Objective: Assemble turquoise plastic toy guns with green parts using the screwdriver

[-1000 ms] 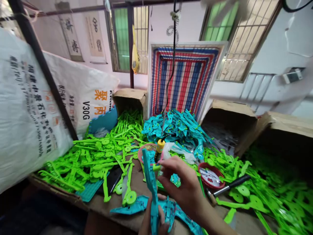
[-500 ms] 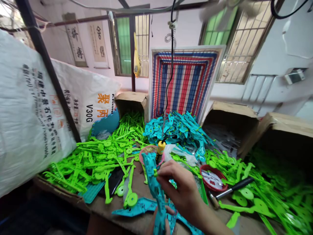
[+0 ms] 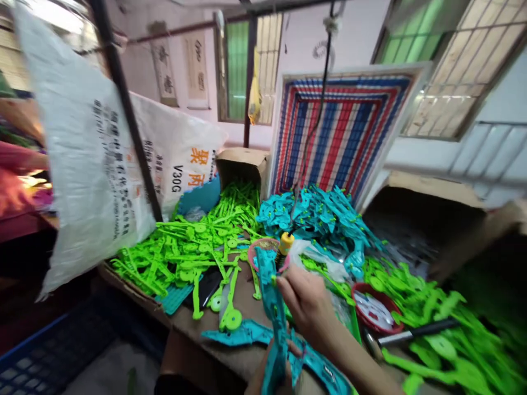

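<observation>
My left hand (image 3: pixel 260 374), low in the view and partly hidden, is wrapped round the lower end of a turquoise plastic part (image 3: pixel 276 299) held upright. My right hand (image 3: pixel 308 300) is closed in a pinch at the upper part of that piece, on a small yellow-green plastic piece (image 3: pixel 273 281) touching its edge. Beneath them another turquoise part (image 3: pixel 239 333) lies on the table. A yellow and black electric screwdriver (image 3: pixel 285 244) hangs from a cord just behind my right hand, by a pink basket (image 3: pixel 252 253).
Bright green plastic parts (image 3: pixel 173 255) heap up at left and more (image 3: pixel 444 307) at right. Turquoise parts (image 3: pixel 317 214) pile at the back. A red bowl (image 3: pixel 398 328) and a hammer (image 3: pixel 432 328) sit at right. A white sack (image 3: pixel 94 181) stands left, near another person's sleeve (image 3: pixel 18 159).
The view has swung to the left, so the scene sits further right and a person and a blue crate show at left. Both hands keep nearly the same grip.
</observation>
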A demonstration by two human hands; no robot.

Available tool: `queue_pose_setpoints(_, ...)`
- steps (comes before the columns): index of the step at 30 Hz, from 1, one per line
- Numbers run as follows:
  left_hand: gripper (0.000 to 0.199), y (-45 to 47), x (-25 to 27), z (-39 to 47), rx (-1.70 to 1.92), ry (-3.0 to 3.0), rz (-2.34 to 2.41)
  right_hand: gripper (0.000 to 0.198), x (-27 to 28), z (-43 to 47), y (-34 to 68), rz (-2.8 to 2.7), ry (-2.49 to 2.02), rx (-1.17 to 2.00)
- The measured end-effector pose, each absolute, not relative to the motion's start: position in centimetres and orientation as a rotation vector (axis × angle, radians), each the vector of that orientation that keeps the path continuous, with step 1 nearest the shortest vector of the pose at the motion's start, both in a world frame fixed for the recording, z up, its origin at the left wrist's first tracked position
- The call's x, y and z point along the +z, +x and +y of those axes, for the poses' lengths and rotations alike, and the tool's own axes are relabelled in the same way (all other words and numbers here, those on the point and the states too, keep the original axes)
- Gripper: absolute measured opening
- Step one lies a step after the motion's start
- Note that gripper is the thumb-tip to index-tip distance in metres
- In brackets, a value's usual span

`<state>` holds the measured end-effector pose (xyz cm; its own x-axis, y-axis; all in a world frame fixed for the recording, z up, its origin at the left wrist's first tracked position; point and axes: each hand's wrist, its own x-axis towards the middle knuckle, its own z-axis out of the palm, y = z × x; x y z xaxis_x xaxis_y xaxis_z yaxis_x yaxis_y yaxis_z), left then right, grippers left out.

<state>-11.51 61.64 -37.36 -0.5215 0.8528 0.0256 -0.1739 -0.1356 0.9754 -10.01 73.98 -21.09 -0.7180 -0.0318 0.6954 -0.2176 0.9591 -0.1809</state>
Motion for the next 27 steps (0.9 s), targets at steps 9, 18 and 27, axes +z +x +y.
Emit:
queue_pose_setpoints(9, 0.041, -11.8, -38.6, 61.1, 1.828, 0.750, 1.345, 0.017, -23.2, 74.1, -10.5, -2.255, 0.175, 0.810)
queue_pose_setpoints(18, 0.015, -24.3, -27.0, 60.4, 2.711, 0.478, 0.856, 0.004, -24.4, 73.6, -5.9, -2.187, -0.021, 0.799)
queue_pose_setpoints(27, 0.025, -24.3, -24.4, 60.5, 2.763, 0.590, 0.605, 0.039, -28.9, 69.9, -4.9, -2.366, 0.311, 0.577)
